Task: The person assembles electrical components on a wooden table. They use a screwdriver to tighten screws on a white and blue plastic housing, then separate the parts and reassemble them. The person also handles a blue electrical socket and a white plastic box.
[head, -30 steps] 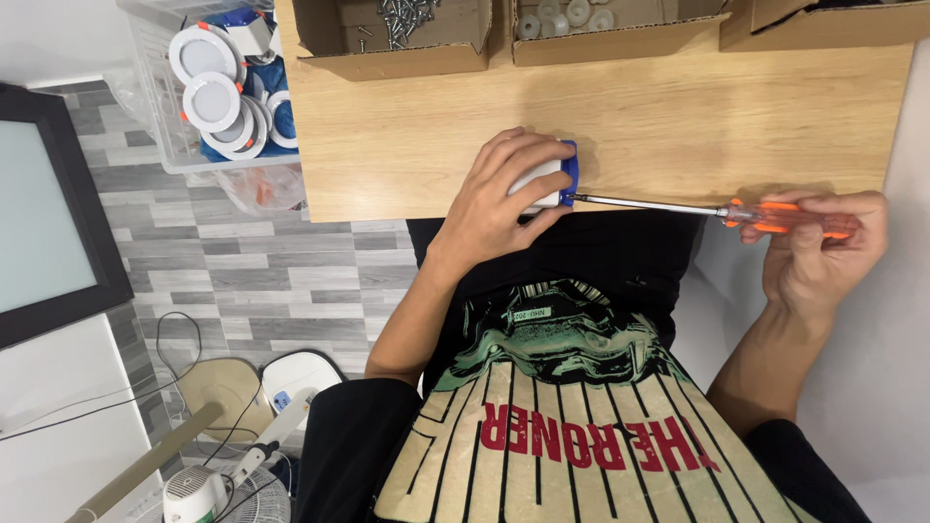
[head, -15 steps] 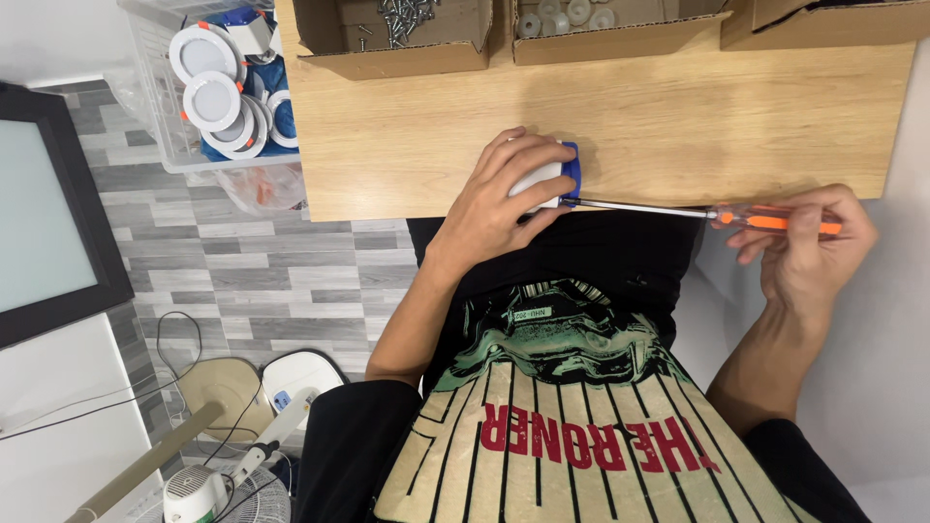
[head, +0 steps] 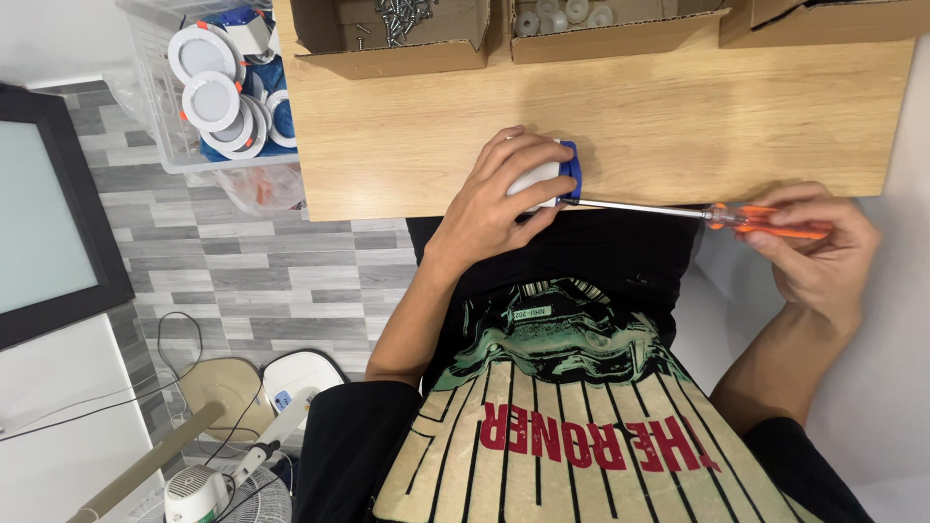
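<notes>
My left hand (head: 499, 194) wraps around a small round white lamp housing with a blue rim (head: 570, 174) and presses it against the front edge of the wooden table (head: 678, 116). My right hand (head: 819, 247) grips the orange handle of a screwdriver (head: 765, 218). Its long metal shaft (head: 644, 207) runs level to the left, and the tip meets the blue rim. Most of the housing is hidden under my fingers.
Three open cardboard boxes line the table's far edge: one with screws (head: 397, 19), one with small white parts (head: 572, 15), one at the right (head: 823, 19). A clear bin of round white lamps (head: 218, 92) stands left of the table. A fan (head: 208, 489) is on the floor.
My right hand has shifted a little with the screwdriver handle, its fingers rearranged around it. The left hand keeps the housing in the same spot.
</notes>
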